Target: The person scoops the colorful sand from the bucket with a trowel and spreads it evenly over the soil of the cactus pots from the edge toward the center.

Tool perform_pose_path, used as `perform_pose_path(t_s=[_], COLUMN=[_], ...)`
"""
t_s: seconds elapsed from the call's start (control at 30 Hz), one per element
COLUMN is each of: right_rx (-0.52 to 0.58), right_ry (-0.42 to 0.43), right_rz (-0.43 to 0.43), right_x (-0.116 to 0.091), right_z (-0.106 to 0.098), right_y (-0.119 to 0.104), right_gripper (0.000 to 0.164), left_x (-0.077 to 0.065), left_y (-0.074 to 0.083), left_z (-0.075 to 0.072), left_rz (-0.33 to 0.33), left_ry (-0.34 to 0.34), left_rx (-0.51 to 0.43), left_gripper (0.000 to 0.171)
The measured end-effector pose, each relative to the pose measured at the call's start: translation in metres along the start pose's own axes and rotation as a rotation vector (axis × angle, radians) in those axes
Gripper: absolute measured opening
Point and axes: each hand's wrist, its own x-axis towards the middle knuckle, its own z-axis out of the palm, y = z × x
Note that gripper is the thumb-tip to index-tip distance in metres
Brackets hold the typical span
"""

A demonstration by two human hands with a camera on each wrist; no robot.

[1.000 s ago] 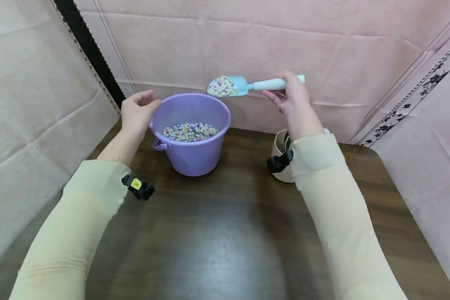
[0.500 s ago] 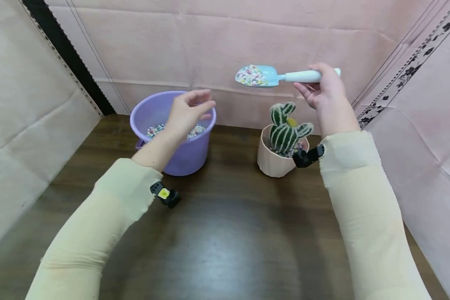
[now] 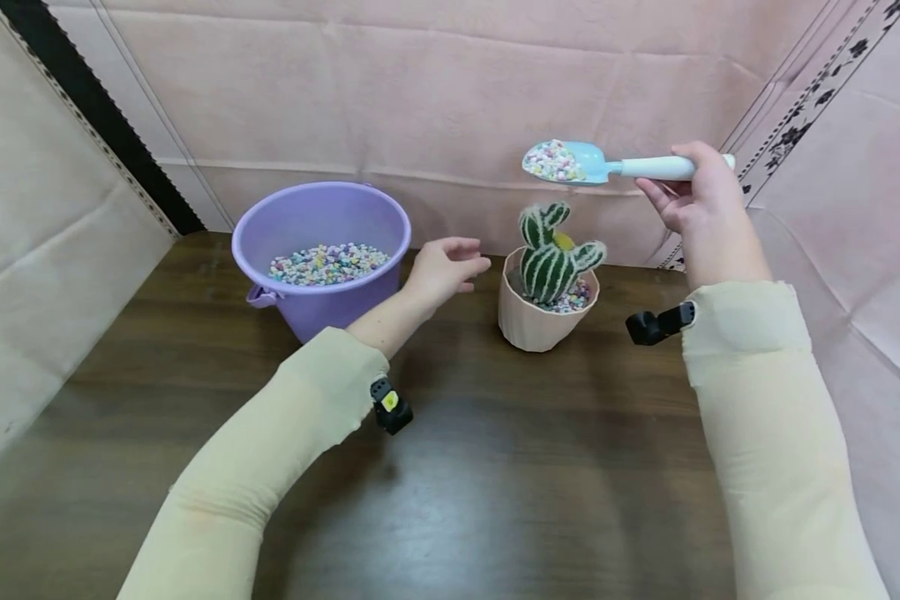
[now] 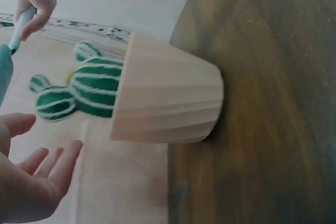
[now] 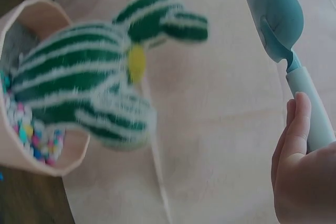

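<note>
My right hand [image 3: 708, 200] grips the pale handle of a light blue garden trowel [image 3: 596, 163], held level above and behind the cactus. Small pastel pebbles [image 3: 553, 161] are heaped in its blade. Below stands a cream fluted pot [image 3: 528, 321] with a green-and-white striped cactus [image 3: 551, 265], which bears a yellow flower. Coloured pebbles cover part of the pot's top, while a grey patch shows in the right wrist view. My left hand [image 3: 444, 271] is just left of the pot, fingers loosely spread and holding nothing; the left wrist view shows a gap between its fingertips [image 4: 76, 148] and the pot.
A purple bucket [image 3: 322, 200] partly filled with the same pebbles stands at the left, behind my left forearm. Everything rests on a dark wooden table [image 3: 480, 467]. Pale pink cloth [image 3: 435, 100] hangs behind and along both sides.
My left hand has moved right, from the bucket's rim across its front to beside the pot. The right hand has carried the loaded trowel right, from over the bucket to above the cactus.
</note>
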Motion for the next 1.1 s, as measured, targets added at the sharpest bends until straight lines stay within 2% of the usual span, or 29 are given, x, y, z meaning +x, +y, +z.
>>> perform_pose_path(t_s=[0.23, 0.47, 0.67, 1.1], right_rx=[0.029, 0.042, 0.063, 0.140], right_ry=[0.047, 0.060, 0.054, 0.061], right_rz=[0.004, 0.009, 0.026, 0.053], right_x=[0.006, 0.008, 0.012, 0.019], right_z=[-0.024, -0.048, -0.067, -0.099], right_y=[-0.018, -0.030, -0.040, -0.053], right_gripper=[0.017, 0.020, 0.020, 0.009], left_x=[0.011, 0.018, 0.021, 0.025], left_y=[-0.021, -0.037, -0.044, -0.050], left_z=[0.018, 0.037, 0.047, 0.067], left_rz=[-0.079, -0.088, -0.121, -0.126], left_ry=[-0.019, 0.007, 0.016, 0.150], left_rx=[0.010, 0.021, 0.025, 0.117], left_gripper=[0.043, 0.046, 0.050, 0.043])
